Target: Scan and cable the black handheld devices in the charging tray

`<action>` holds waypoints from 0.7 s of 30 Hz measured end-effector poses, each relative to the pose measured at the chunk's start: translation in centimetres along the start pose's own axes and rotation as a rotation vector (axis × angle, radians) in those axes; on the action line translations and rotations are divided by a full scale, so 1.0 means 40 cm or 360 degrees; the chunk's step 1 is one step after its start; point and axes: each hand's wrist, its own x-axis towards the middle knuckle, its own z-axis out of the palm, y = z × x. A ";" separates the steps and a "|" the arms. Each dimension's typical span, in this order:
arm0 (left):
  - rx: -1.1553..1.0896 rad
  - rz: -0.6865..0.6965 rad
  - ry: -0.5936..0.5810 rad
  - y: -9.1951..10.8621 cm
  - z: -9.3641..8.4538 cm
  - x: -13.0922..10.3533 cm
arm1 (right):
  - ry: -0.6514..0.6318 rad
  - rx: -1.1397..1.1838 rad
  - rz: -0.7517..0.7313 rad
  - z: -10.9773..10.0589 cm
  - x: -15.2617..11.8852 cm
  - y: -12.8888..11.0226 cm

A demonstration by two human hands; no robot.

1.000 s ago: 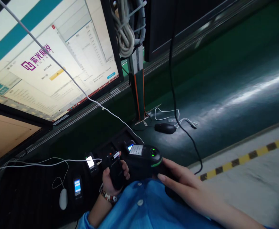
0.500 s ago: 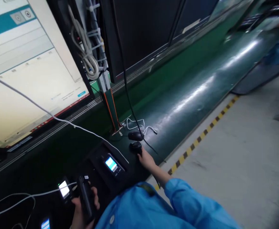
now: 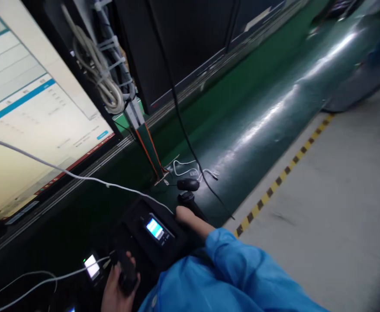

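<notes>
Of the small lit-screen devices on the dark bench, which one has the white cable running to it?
The left lit device, beside the left hand: the white cable ends there. The bigger-screened device near the right hand shows none.

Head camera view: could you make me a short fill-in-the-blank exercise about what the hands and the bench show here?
1. The left hand holds a small ____ device.
2. The right hand rests by the black scanner on the ____ belt.
3. The sleeve is ____.
4. The floor stripe is yellow and ____.

Missing words: black; green; blue; black
</notes>
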 end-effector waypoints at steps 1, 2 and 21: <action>0.0017 0.0031 0.0075 -0.004 0.029 -0.008 | -0.0038 0.0059 0.0013 -0.016 -0.006 -0.009; 0.0005 0.0059 0.0107 -0.007 0.060 -0.016 | -0.0082 0.0125 0.0028 -0.033 -0.015 -0.022; -0.0043 0.0167 -0.0258 -0.066 0.161 -0.073 | -0.0460 0.1360 -0.0487 0.026 -0.425 -0.304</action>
